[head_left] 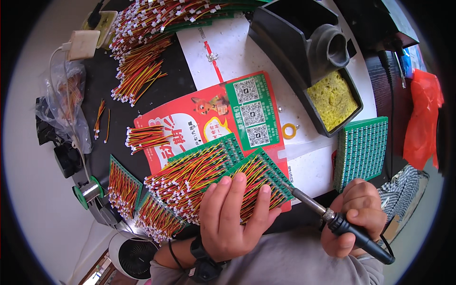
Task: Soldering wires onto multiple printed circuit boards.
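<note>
Fingers of left hand (231,216) spread on wired board (259,183), right hand (357,216) clamped on soldering iron (332,216)

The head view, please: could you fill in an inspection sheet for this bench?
Surface: dark bench with white paper and a red flyer.
Job's things: green board with red-yellow wire leads; soldering iron, tip at the board's edge.
Clutter: wire bundles, spare boards, iron stand with yellow sponge, solder spool, tape ring.
Grippers: left hand flat on the board; right hand holds the iron.
Cables: white charger lead.
Surroundings: small fan, orange bag.
</note>
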`<act>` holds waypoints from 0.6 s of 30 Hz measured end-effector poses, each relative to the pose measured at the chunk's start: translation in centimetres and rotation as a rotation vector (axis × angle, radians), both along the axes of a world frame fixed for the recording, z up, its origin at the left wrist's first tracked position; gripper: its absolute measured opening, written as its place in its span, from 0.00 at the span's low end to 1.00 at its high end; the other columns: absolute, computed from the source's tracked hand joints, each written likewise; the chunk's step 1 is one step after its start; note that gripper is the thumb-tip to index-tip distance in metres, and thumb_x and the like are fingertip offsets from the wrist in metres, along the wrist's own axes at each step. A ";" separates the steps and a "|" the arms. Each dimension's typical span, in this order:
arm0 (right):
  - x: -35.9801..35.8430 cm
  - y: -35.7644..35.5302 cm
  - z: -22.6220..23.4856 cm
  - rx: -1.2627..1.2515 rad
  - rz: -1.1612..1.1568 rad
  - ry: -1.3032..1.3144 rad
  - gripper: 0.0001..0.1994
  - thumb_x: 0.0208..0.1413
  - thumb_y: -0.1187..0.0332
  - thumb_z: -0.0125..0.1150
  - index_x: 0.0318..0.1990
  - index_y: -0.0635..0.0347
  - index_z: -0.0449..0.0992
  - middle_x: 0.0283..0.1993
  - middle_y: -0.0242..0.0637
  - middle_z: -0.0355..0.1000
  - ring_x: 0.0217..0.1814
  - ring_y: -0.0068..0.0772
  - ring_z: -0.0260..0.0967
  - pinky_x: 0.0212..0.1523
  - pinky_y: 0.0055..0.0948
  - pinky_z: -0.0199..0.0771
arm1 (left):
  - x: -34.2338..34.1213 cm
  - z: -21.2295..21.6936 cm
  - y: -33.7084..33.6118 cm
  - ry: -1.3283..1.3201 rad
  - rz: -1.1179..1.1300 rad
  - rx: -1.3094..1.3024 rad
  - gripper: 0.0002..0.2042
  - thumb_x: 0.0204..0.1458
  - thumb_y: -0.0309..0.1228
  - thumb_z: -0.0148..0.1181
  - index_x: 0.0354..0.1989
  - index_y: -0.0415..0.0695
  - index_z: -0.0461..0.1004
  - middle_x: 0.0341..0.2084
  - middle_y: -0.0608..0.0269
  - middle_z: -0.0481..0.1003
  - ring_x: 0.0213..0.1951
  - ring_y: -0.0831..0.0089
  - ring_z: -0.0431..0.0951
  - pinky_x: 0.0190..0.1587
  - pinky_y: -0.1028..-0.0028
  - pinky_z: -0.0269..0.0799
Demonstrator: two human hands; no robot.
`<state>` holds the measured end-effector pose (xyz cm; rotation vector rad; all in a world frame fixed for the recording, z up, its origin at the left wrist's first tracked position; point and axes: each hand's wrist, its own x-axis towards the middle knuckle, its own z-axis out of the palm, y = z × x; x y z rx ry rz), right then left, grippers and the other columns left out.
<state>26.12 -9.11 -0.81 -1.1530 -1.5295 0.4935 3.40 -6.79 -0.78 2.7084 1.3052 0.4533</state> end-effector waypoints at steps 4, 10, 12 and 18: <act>-0.1 0.0 -0.1 0.010 -0.004 0.003 0.21 0.59 0.52 0.69 0.40 0.61 0.70 0.24 0.29 0.66 0.22 0.27 0.65 0.20 0.29 0.62 | -0.1 -0.1 -0.1 -0.006 -0.005 0.007 0.24 0.57 0.48 0.66 0.54 0.44 0.79 0.52 0.35 0.74 0.51 0.45 0.74 0.52 0.50 0.74; -0.2 -0.2 -0.1 0.006 -0.017 0.012 0.21 0.58 0.53 0.69 0.40 0.61 0.70 0.24 0.30 0.65 0.21 0.28 0.64 0.20 0.29 0.62 | 0.0 -0.2 -0.1 -0.019 -0.004 0.026 0.23 0.56 0.47 0.67 0.54 0.44 0.79 0.52 0.38 0.74 0.50 0.47 0.74 0.51 0.51 0.74; -0.2 -0.2 -0.2 0.014 -0.028 0.022 0.20 0.58 0.53 0.69 0.39 0.61 0.70 0.25 0.31 0.66 0.22 0.28 0.64 0.21 0.29 0.62 | 0.0 -0.2 -0.2 -0.020 -0.002 0.021 0.24 0.56 0.48 0.68 0.54 0.44 0.79 0.52 0.38 0.74 0.49 0.47 0.74 0.51 0.51 0.74; -0.1 -0.3 -0.4 0.020 -0.033 0.022 0.20 0.58 0.52 0.69 0.39 0.60 0.70 0.25 0.31 0.66 0.22 0.28 0.65 0.21 0.30 0.63 | 0.0 -0.2 -0.2 -0.034 0.005 0.026 0.25 0.54 0.48 0.70 0.53 0.43 0.79 0.51 0.42 0.75 0.48 0.49 0.74 0.51 0.51 0.75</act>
